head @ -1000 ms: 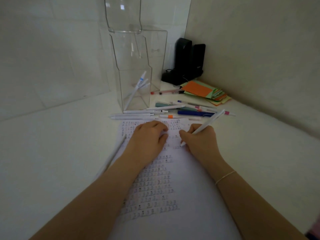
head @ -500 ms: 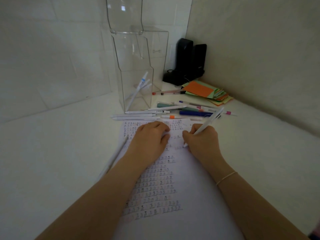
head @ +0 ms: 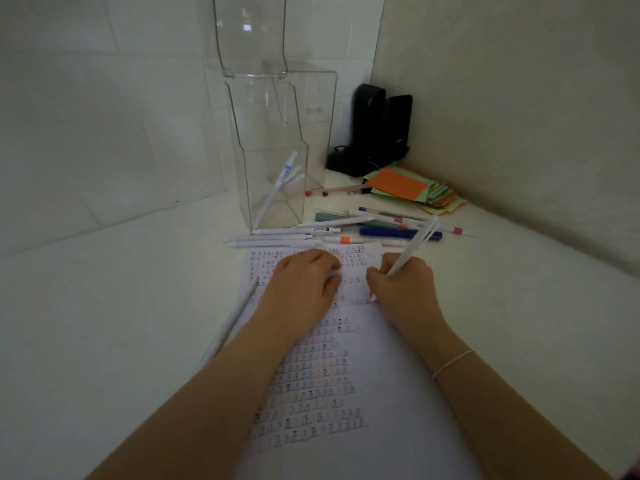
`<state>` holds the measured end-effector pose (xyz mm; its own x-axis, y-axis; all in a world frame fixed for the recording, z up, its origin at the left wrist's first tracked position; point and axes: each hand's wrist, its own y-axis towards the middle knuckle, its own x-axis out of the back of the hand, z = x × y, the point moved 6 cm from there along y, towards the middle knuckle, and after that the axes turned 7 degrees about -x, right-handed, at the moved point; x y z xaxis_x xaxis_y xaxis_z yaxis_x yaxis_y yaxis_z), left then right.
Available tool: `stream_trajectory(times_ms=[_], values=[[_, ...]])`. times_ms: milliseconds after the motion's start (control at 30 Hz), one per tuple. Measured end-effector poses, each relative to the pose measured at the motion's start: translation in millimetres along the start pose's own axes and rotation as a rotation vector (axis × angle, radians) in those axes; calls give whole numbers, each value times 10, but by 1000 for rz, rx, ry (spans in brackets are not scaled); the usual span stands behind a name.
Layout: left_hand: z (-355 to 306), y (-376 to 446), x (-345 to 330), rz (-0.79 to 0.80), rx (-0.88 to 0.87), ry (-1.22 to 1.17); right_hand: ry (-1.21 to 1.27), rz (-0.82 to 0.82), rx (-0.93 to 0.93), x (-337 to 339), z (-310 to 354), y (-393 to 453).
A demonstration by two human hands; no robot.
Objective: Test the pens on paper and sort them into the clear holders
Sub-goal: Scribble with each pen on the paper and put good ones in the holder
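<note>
The right hand grips a white pen in a writing hold. The tip rests on the paper at the hand's inner edge; the barrel slants up and away to the right, over the loose pens. The left hand lies palm down on the paper just beside the right hand, fingers loosely bent, holding the sheet in place and gripping nothing.

The holder stands ahead of the hands and slightly left, beyond the row of loose pens. It is nearer the left hand, but the pen is in the right. Inside it, a few white pens lean with their tops to the right. A second clear holder appears to stand behind it; its contents cannot be told. One more pen lies along the paper's left edge, outside the left wrist.

Judgement: the test stroke is in progress; sorting calls for a forward reach across the loose pens.

Against the earlier frames, both hands keep the same posture and places. The pen barrel stands slightly steeper. The holder and loose pens are unchanged.
</note>
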<state>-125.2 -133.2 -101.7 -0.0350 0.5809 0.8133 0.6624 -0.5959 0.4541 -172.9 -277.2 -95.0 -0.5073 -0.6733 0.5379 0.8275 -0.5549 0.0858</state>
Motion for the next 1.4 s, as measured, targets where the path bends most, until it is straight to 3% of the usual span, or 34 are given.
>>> stream_trajectory(times_ms=[200, 333, 500, 667, 767, 867, 1100, 1400], values=[[-9, 13, 13, -30, -18, -21, 499, 117, -263, 124, 18, 211], [-66, 21, 157, -155, -12, -10, 649, 260, -274, -45, 272, 297], [-92, 27, 121, -102, -61, -7, 786, 286, -235, -359, 277, 276], [-37, 45, 88, -145, -64, 3, 831, 329, -181, -391, 279, 257], [-29, 58, 73, -157, -57, 19, 1100, 386, -337, -350, 209, 302], [-36, 58, 63, -163, -53, 36, 1290, 439, -346, -285, 155, 332], [-62, 52, 55, -147, -64, 52, 1341, 604, -337, -295, 178, 267], [-38, 56, 38, -141, -64, 46, 1334, 566, -389, -298, 106, 287]])
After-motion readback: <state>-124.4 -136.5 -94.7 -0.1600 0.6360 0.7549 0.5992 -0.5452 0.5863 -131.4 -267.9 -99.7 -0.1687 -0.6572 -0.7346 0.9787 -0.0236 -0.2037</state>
